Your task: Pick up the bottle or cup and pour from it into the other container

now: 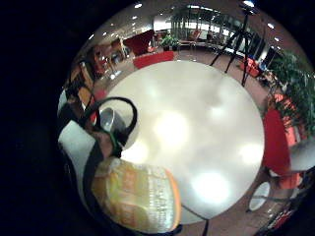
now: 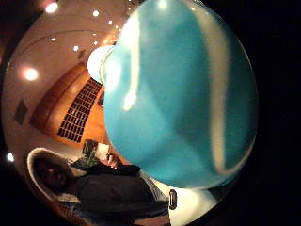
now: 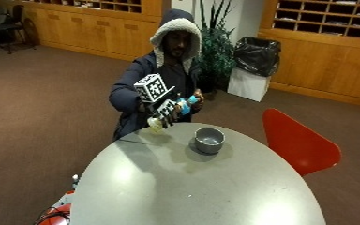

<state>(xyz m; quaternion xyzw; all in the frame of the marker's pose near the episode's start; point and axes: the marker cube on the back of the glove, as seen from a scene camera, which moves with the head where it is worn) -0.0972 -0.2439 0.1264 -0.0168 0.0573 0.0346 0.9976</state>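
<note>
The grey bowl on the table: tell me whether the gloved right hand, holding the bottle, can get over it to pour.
Probably yes. The right hand grips the bottle above the table's near edge, beside the grey bowl. Nothing stands between them, and the bowl's mouth is uncovered.

The outside view faces the person across the worktop [image 3: 198, 187]; both palm views sit close against the bottle [image 1: 135, 196].
</note>
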